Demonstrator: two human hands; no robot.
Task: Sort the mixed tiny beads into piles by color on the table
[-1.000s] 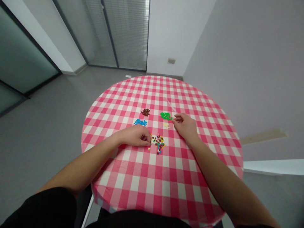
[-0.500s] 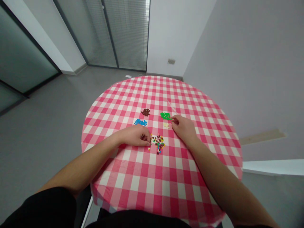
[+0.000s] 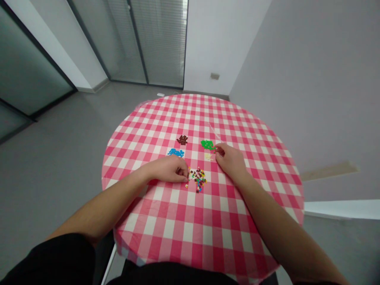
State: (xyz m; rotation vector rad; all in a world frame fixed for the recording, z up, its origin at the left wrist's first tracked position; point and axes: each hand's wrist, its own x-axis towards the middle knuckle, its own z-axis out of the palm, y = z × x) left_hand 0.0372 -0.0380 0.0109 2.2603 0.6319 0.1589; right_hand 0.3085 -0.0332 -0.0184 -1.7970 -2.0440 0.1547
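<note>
My left hand (image 3: 173, 169) rests on the table with its fingers curled together at the left edge of a mixed pile of tiny coloured pieces (image 3: 198, 177). Whatever its fingertips hold, if anything, is too small to make out. My right hand (image 3: 230, 158) has thumb and forefinger drawn together at the right edge of a green pile (image 3: 207, 144). A bit of green shows at those fingertips, but I cannot tell whether it is gripped. Just left of the right thumb lie a few cream pieces (image 3: 208, 156). Blue pieces (image 3: 175, 152) sit beyond my left hand, with dark brown pieces (image 3: 182, 139) behind them.
A red-and-white checked cloth (image 3: 196, 114) covers the round table. Behind it stand a white wall with a socket plate (image 3: 214, 76) and glass partitions with blinds (image 3: 160, 43). A small white object (image 3: 160, 95) lies on the floor past the far edge.
Hardly anything differs. The view has shifted very slightly, and both hands keep their places by the mixed and green piles.
</note>
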